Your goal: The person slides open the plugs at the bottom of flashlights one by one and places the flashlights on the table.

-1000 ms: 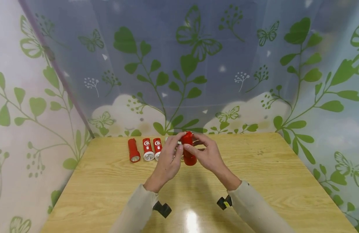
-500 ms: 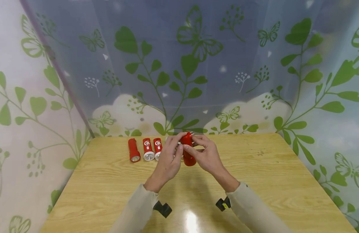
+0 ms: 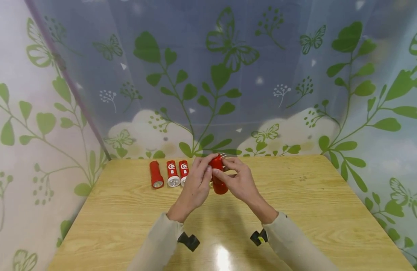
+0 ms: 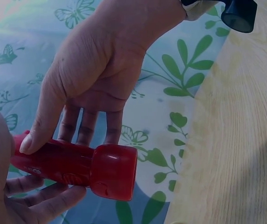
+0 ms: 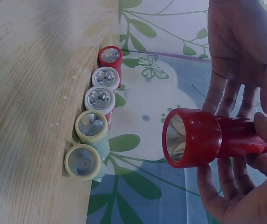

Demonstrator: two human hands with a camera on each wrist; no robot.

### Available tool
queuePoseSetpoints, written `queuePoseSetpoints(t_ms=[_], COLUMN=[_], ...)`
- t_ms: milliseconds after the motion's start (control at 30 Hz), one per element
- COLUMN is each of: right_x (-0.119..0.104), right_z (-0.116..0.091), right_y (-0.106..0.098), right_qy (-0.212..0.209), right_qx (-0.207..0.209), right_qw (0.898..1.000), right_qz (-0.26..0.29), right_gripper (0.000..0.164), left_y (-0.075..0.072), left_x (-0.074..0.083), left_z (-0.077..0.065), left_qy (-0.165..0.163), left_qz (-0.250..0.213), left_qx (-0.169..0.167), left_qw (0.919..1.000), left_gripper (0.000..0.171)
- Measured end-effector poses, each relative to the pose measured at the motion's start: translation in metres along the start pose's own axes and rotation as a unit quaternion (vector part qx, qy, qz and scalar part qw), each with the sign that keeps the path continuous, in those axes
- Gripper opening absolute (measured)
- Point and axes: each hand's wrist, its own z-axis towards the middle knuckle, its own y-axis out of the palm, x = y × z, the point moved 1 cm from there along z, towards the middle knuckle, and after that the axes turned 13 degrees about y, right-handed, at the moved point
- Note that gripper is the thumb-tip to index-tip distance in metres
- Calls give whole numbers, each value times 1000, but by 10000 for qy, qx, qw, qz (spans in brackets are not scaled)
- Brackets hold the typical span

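A red flashlight (image 3: 219,182) is held between both hands above the table, its lens end toward the person in the head view. Two metal plug prongs (image 3: 223,155) stick out near its tail. My left hand (image 3: 195,182) grips the tail end, with fingers reaching over it. My right hand (image 3: 241,181) holds the body from the other side, thumb pressed on it. In the right wrist view the flashlight (image 5: 198,137) shows its clear reflector. The left wrist view shows its smooth red head (image 4: 114,171); part of the body is hidden by the hands.
Along the table's (image 3: 296,210) back stand a red flashlight (image 3: 156,175) and two red ones with white heads (image 3: 173,174). Two pale yellow-green flashlights (image 5: 84,162) continue the row, mostly hidden behind my left hand in the head view. A leaf-patterned curtain (image 3: 262,94) hangs behind.
The plug prongs at the flashlight's tail have come into plain view, pointing to the upper right. The flashlight has turned slightly in the hands; both hands stay almost in place.
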Motion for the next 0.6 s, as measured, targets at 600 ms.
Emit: queuePoseSetpoints(t_ms=[600], right_x=[-4], right_z=[9], right_y=[-16], right_qy=[457], right_qx=[113], right_qw=[9984], right_qz=[-316], right_gripper=[49], left_y=[7], left_x=[-16], left_z=[7], left_qy=[-821], left_qz=[-817], left_qx=[776], left_qw=[9902], left_gripper=[37])
